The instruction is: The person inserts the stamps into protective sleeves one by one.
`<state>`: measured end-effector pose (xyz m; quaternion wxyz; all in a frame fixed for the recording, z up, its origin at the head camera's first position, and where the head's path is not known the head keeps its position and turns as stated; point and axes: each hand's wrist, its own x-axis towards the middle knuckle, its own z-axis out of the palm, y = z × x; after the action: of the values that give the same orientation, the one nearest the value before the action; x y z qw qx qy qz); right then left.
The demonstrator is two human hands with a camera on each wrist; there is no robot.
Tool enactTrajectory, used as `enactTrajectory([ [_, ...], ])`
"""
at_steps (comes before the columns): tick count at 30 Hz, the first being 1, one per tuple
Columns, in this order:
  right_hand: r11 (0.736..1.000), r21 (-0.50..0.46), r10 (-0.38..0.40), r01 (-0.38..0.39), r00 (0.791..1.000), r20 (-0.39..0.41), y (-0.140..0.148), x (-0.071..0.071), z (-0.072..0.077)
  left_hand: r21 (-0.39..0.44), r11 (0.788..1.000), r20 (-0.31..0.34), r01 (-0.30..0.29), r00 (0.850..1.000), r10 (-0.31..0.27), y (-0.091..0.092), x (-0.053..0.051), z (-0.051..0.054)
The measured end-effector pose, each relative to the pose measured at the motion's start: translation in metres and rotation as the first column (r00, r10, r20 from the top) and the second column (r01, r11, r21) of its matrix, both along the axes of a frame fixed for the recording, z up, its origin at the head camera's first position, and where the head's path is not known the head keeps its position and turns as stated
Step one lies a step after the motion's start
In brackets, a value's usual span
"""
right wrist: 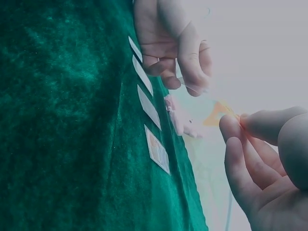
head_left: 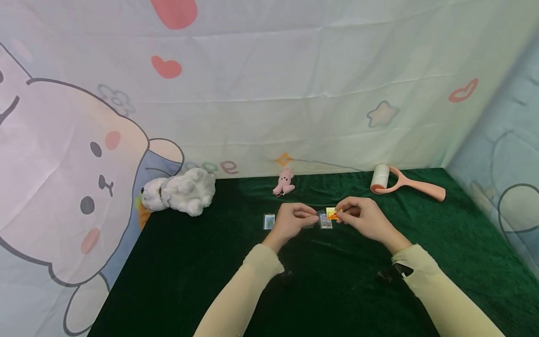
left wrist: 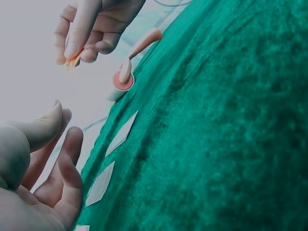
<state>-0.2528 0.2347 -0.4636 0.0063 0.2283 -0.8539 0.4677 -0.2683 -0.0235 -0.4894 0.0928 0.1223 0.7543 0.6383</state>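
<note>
My right hand [head_left: 366, 219] pinches a small yellow and orange card [head_left: 331, 213] between thumb and fingertips, above the green cloth. Facing it, my left hand [head_left: 291, 223] pinches a thin transparent sleeve [right wrist: 190, 87] by its edge; most of that sleeve is too faint to make out. Below the hands, several small sleeved cards lie flat in a row. One card [head_left: 269, 222] is left of the left hand, and another card [head_left: 326, 221] shows between the hands. In the right wrist view, the nearest card [right wrist: 157, 150] has a printed face.
Dark green cloth [head_left: 189, 271] covers the table. A white plush animal [head_left: 181, 191] lies at the back left, and a small pink plush toy [head_left: 284, 181] sits behind the hands. At the back right rests a lint roller [head_left: 414, 185] with a pink handle. A printed curtain [head_left: 269, 93] hangs behind.
</note>
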Motion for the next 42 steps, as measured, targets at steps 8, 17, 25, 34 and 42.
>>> enactTrajectory([
  [8,1.0,0.01,0.016,-0.016,1.0,-0.006,-0.0008,0.0003,-0.0004,0.001,1.0,0.006,-0.006,1.0,0.006,0.0025,0.0023,0.0049],
  [17,0.999,0.015,0.037,-0.037,0.999,0.003,-0.0016,0.0015,-0.0009,0.011,1.0,0.032,-0.018,0.999,0.017,0.0027,0.0023,0.0041],
  [25,0.999,-0.003,0.048,-0.048,0.999,-0.002,-0.0024,0.001,-0.0007,0.045,0.999,0.029,0.003,1.0,-0.004,0.0038,0.0018,0.0061],
  [34,0.998,0.005,0.056,-0.056,0.998,0.019,-0.0037,-0.0012,-0.002,0.027,0.998,-0.01,0.061,0.998,-0.061,0.0032,0.0016,0.0057],
  [42,0.998,0.024,0.054,-0.054,0.998,-0.02,-0.0034,-0.0002,-0.0031,0.042,0.994,-0.05,0.096,0.994,-0.094,0.0035,0.0018,0.0043],
])
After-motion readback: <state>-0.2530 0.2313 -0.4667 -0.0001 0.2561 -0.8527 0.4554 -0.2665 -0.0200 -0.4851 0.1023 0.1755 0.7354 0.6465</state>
